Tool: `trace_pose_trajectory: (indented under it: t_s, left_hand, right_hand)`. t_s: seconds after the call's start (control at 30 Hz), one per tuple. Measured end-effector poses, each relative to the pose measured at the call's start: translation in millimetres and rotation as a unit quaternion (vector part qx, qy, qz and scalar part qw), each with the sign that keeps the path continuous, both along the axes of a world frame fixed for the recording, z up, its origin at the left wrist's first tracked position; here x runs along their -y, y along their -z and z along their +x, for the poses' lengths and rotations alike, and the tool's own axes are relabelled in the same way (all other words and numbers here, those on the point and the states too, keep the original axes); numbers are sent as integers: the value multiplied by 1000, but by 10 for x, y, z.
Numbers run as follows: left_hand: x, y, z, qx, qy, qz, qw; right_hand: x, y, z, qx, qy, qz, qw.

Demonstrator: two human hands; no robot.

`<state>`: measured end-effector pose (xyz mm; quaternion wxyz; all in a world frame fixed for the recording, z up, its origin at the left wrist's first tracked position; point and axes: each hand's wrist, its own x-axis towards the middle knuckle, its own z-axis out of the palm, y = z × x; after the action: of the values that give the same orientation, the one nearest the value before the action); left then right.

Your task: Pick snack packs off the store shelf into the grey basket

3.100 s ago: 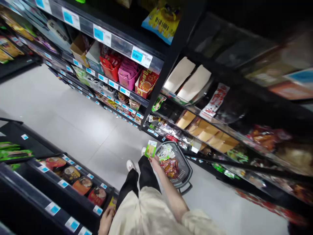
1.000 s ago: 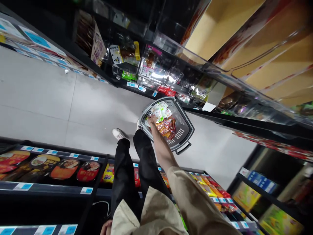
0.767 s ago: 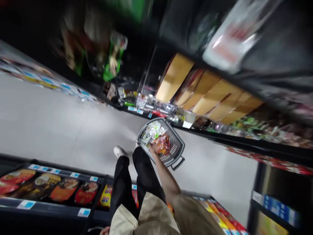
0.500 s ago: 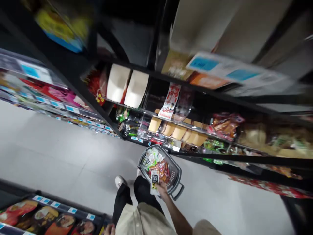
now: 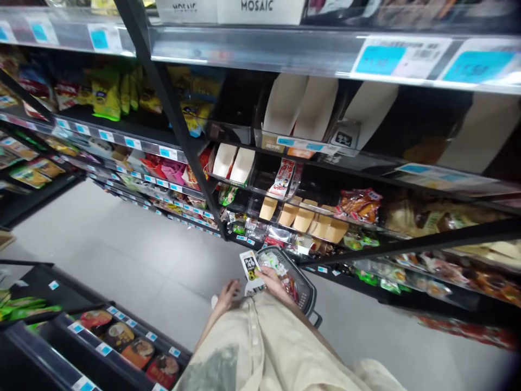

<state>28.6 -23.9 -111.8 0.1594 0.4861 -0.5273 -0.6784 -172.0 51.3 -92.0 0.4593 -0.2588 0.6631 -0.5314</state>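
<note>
My right hand [image 5: 272,279] is closed on the edge of a flat snack packet [image 5: 249,265], white with a black label and a yellow picture. Another pale piece shows just under it; I cannot tell whether it is a second packet. To the left, close to the packet but apart from it, my left hand [image 5: 228,295] has its fingers loosely bent and spread, with nothing in them. A grey shopping basket [image 5: 311,298] stands on the floor beyond my right hand, partly covered by my arm. Packaged food [image 5: 290,283] lies inside it.
Ahead runs a tall black shelf unit [image 5: 163,98] with price tags, pale box dividers [image 5: 305,220] and bagged snacks [image 5: 360,205]. A lower display [image 5: 61,331] with round-topped packs stands at the lower left. Grey tiled floor [image 5: 138,255] lies between them.
The view has tilted up, showing more shelving. My right hand has brought the packet from over the basket to its left edge, and my left hand has come up from the bottom edge.
</note>
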Motion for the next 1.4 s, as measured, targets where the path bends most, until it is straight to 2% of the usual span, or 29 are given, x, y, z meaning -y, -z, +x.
trace_pose_trajectory:
  t_s: [0.13,0.23,0.33,0.43,0.53,0.77,0.93,1.17,1.27,1.33,1.4]
  left_hand:
    - [139,-368,-315,-82,-23,-7,996]
    - [199,-602,-441,-103,-43,-25,993]
    - [209,-795,-496,-125,-29,-30,991]
    - [179,-906,-525,-134,-13,-30,990]
    - [136,-898,-550,-136,-12,-28,990]
    - [48,-676,-586,-133,-23,-28,991]
    - [24,-600,-558,-118,-10,-29,993]
    - [27,-617,-321,-94,86,-52,991]
    - [228,-643,-308,-73,141,-74,984]
    - [511,-695,-396,-59,196,-98,974]
    - [897,-797,-578,-46,261,-123,956]
  right_hand:
    - [102,-319,123,32,-54,-28,998]
    - [84,-527,165,39,-61,-45,996]
    - [33,-650,134,39,-46,-49,997]
    - [-19,-696,86,35,-35,-54,997]
    - [-57,-714,63,34,-31,-54,997]
    - [-94,-732,31,36,-25,-49,998]
    - [-81,-670,42,39,-11,-46,998]
    - [-68,-583,118,19,89,-35,995]
    - [-166,-528,117,8,145,-29,989]
    - [-275,-491,127,7,189,-25,982]
    - [-405,-461,172,11,237,-24,971]
